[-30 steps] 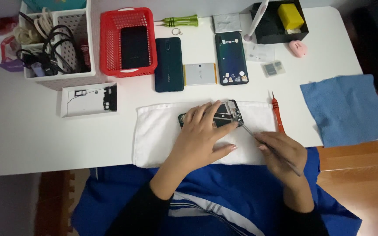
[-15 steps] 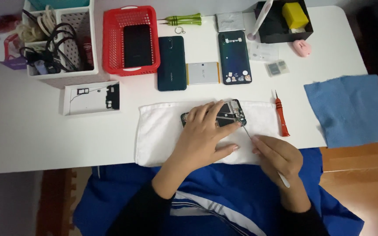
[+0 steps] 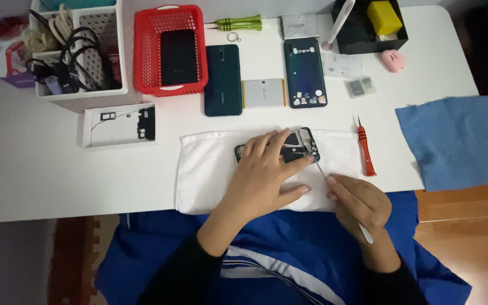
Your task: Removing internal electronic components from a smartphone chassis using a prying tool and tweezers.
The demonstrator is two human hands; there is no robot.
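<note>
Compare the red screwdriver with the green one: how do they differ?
The red screwdriver lies nearly upright beside the white towel, close to the right hand; the green screwdriver lies sideways at the table's far edge, by the red basket. The green handle looks thicker. Neither is held.

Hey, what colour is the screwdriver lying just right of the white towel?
Red, with a thin metal tip; the screwdriver shows best in the head view.
</note>
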